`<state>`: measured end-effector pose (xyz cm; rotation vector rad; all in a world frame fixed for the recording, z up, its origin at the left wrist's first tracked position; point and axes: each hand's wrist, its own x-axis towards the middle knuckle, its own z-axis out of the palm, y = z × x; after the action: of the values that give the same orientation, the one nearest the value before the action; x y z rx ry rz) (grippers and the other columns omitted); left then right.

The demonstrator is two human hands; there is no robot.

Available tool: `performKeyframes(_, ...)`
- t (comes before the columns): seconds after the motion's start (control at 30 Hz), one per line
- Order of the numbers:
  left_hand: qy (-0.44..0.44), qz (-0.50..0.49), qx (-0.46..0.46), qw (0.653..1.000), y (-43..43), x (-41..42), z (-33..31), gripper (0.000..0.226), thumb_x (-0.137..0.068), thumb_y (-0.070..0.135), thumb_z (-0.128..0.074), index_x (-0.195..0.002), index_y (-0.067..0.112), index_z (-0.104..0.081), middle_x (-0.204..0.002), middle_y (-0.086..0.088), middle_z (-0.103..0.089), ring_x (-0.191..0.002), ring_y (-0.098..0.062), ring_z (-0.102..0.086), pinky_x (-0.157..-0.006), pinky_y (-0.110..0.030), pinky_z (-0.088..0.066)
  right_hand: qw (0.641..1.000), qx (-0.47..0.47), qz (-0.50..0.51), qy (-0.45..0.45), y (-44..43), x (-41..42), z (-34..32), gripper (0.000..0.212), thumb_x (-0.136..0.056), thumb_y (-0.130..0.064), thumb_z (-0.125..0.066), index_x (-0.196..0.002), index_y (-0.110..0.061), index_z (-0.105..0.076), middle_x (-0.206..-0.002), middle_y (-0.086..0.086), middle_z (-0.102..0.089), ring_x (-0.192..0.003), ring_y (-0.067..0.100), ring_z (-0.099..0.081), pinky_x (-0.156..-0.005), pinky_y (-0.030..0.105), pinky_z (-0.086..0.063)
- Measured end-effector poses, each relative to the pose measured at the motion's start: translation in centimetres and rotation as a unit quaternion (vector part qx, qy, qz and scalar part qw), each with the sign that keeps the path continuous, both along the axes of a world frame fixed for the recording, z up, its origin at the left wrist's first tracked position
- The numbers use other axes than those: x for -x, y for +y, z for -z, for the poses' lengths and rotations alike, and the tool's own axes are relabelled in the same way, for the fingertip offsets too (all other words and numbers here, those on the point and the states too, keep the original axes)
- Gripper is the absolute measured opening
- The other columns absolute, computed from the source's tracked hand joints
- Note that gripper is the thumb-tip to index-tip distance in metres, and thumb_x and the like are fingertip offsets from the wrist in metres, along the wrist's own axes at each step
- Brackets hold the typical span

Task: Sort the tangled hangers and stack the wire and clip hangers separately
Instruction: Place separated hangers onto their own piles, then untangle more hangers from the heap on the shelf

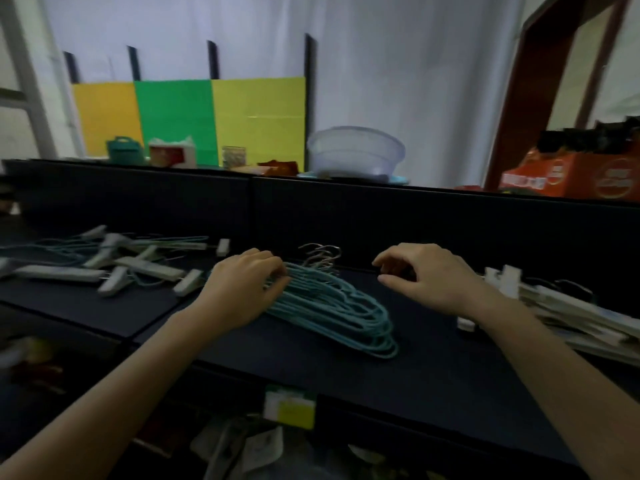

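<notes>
Left hand (242, 289): fingers curled over the left end of the wire hanger stack (339, 310), gripping it.
Right hand (426, 278): just right of the stack, apart from it, fingers loosely curled, nothing seen in them.
Wire hanger stack: teal, lying mid-table (415, 382), metal hooks (322, 258) toward the dark rear partition (346, 216).
Tangled pile (104, 265): white clip hangers and teal wire, to the left.
Clip hanger stack (571, 313): right of the right wrist.
Beyond the partition: clear basin (356, 150), orange cartons (571, 178), yellow and green panels (173, 119).
</notes>
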<state>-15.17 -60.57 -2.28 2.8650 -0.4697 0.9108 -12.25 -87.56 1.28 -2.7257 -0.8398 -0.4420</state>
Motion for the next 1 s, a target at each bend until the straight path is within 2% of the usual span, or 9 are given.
performKeyframes(0.17, 0.023, -0.016, -0.004, 1.0, 8.6, 2.0, 0.8, 0.024, -0.093, 0.038, -0.045, -0.101, 0.022, -0.061, -0.097, 0.007, -0.06, -0.091, -0.011, -0.052, -0.059, -0.016, -0.033, 0.999, 0.01, -0.032, 0.007, 9.1, 0.2, 0.5, 0.029, -0.089, -0.045, -0.054, -0.116, -0.034, -0.057, -0.108, -0.014, -0.061, -0.098, 0.008, -0.058, -0.083, 0.031, -0.05)
performKeyframes(0.33, 0.032, -0.043, 0.006, 0.999, 17.2, 4.2, 1.8, 0.025, -0.092, 0.04, -0.045, -0.102, 0.024, -0.061, -0.103, 0.009, -0.06, -0.098, -0.011, -0.054, -0.069, -0.024, -0.041, 0.998, 0.006, -0.055, 0.023, 18.3, 0.7, 1.4, 0.027, -0.09, -0.043, -0.055, -0.114, -0.031, -0.058, -0.108, -0.012, -0.062, -0.098, 0.007, -0.058, -0.085, 0.032, -0.051)
performKeyframes(0.4, 0.04, -0.048, 0.005, 0.998, 19.7, 4.9, 2.1, 0.025, -0.092, 0.041, -0.045, -0.103, 0.025, -0.061, -0.105, 0.01, -0.059, -0.099, -0.01, -0.054, -0.071, -0.023, -0.042, 0.998, 0.008, -0.054, 0.029, 20.9, 0.8, 1.7, 0.028, -0.089, -0.043, -0.055, -0.114, -0.032, -0.058, -0.109, -0.012, -0.062, -0.1, 0.008, -0.059, -0.085, 0.033, -0.051)
performKeyframes(0.53, 0.055, -0.068, 0.012, 0.996, 25.6, 6.6, 2.4, 0.024, -0.092, 0.039, -0.045, -0.104, 0.024, -0.06, -0.104, 0.009, -0.059, -0.1, -0.009, -0.052, -0.07, -0.019, -0.035, 0.997, 0.014, -0.061, 0.043, 27.3, 0.9, 2.6, 0.027, -0.089, -0.042, -0.056, -0.114, -0.032, -0.058, -0.111, -0.01, -0.061, -0.1, 0.009, -0.058, -0.085, 0.032, -0.05)
performKeyframes(0.7, 0.056, -0.086, 0.016, 0.995, 31.5, 7.8, 2.9, 0.023, -0.092, 0.039, -0.046, -0.104, 0.025, -0.06, -0.105, 0.011, -0.058, -0.1, -0.007, -0.052, -0.073, -0.019, -0.041, 0.996, 0.018, -0.065, 0.062, 33.4, 0.4, 3.0, 0.025, -0.089, -0.042, -0.054, -0.113, -0.033, -0.059, -0.105, -0.013, -0.063, -0.099, 0.009, -0.059, -0.085, 0.036, -0.05)
performKeyframes(0.87, 0.045, -0.103, 0.039, 0.993, 35.7, 7.8, 3.4, 0.019, -0.091, 0.038, -0.048, -0.099, 0.026, -0.06, -0.094, 0.015, -0.053, -0.086, -0.003, -0.048, -0.067, -0.019, -0.039, 0.995, 0.043, -0.069, 0.061, 38.2, -1.2, 3.1, 0.027, -0.09, -0.043, -0.053, -0.114, -0.032, -0.059, -0.104, -0.014, -0.062, -0.097, 0.006, -0.058, -0.081, 0.031, -0.049)
performKeyframes(1.0, 0.036, -0.107, 0.047, 0.992, 39.0, 6.5, 3.4, 0.019, -0.09, 0.039, -0.05, -0.098, 0.026, -0.061, -0.093, 0.016, -0.054, -0.088, -0.003, -0.048, -0.061, -0.013, -0.033, 0.994, 0.069, -0.066, 0.061, 41.2, -3.2, 2.4, 0.031, -0.091, -0.042, -0.051, -0.117, -0.028, -0.058, -0.113, -0.009, -0.062, -0.102, 0.011, -0.057, -0.085, 0.032, -0.05)
